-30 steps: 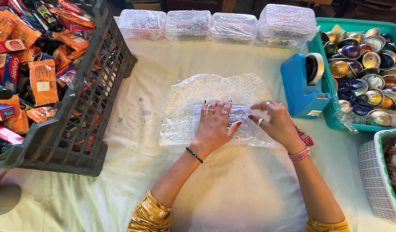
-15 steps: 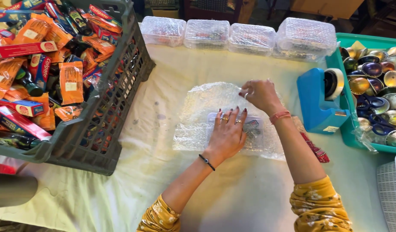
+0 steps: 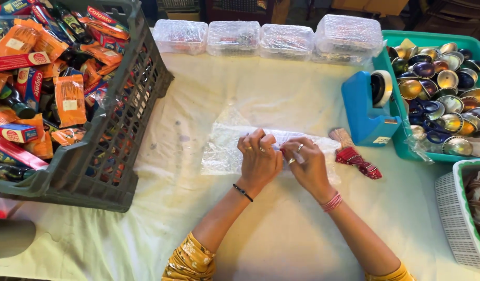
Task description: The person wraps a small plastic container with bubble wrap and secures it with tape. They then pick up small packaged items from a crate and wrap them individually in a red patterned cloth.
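A sheet of clear bubble wrap point(image 3: 227, 148) lies on the cream tablecloth point(image 3: 281, 234), folded over into a roll around something I cannot make out. My left hand point(image 3: 259, 158) grips the roll from above, fingers curled over its near edge. My right hand point(image 3: 308, 164) pinches the roll right beside it, the two hands touching. A small red patterned object with a pale brush-like end point(image 3: 354, 153) lies just right of my right hand.
A grey crate point(image 3: 120, 140) full of orange packets and boxes stands at the left. Several bubble-wrapped parcels point(image 3: 260, 39) line the far edge. A blue tape dispenser point(image 3: 367, 106) sits before a teal tray point(image 3: 401, 143) of shiny metal bowls. A white basket point(image 3: 458, 218) is at the right.
The bubble wrap was spread flat under my palms; its far side is now folded over toward me and both hands have closed on the roll, side by side.
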